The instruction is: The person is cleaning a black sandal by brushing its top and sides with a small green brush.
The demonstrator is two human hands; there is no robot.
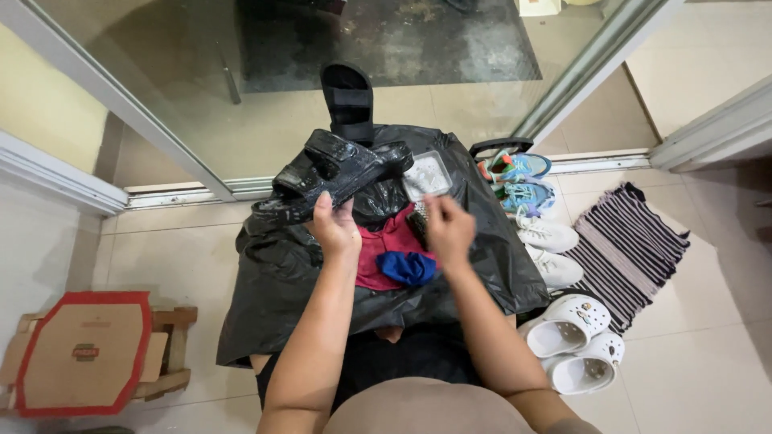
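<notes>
My left hand (335, 229) grips a wet black strapped sandal (334, 173) by its sole, holding it tilted above a black plastic sheet (273, 273) spread over my lap. My right hand (448, 227) is curled around a small dark brush (418, 221), mostly hidden by the fingers, just right of the sandal. A red cloth (384, 245) and a blue cloth (408, 267) lie on the sheet between my hands. A clear plastic tub (426, 174) rests on the sheet behind my right hand. A second black sandal (348, 100) stands upright beyond the sheet.
Pairs of shoes line the floor at right: colourful sneakers (515, 181), white sneakers (548, 249), white clogs (575, 341). A striped mat (631, 245) lies beside them. A glass sliding door (241, 80) is ahead. A cardboard box (84, 351) sits on a wooden stool at lower left.
</notes>
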